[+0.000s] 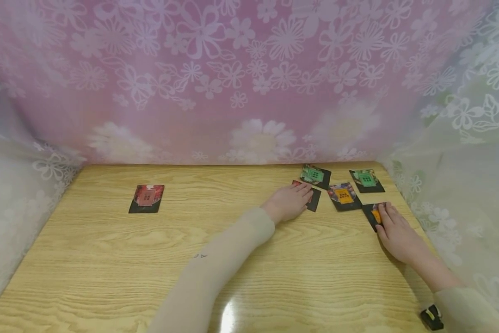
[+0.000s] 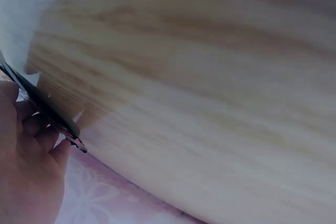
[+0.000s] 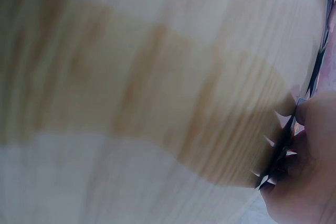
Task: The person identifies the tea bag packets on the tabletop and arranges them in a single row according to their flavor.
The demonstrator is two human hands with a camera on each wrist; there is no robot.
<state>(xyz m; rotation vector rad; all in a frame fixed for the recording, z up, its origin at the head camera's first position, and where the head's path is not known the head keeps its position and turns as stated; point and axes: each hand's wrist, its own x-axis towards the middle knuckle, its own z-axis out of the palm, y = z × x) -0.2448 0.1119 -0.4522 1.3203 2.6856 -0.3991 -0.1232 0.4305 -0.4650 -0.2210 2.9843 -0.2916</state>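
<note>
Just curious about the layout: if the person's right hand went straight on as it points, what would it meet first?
Past the orange-labelled packet it touches, the right hand would probably meet the rightmost green-labelled packet, though depth is unclear.

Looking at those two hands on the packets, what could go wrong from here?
Sliding the left hand could nudge the green packet right beside the red packet it partly covers. The right hand touches an orange packet near the right edge of the table, so a careless push might send it over.
</note>
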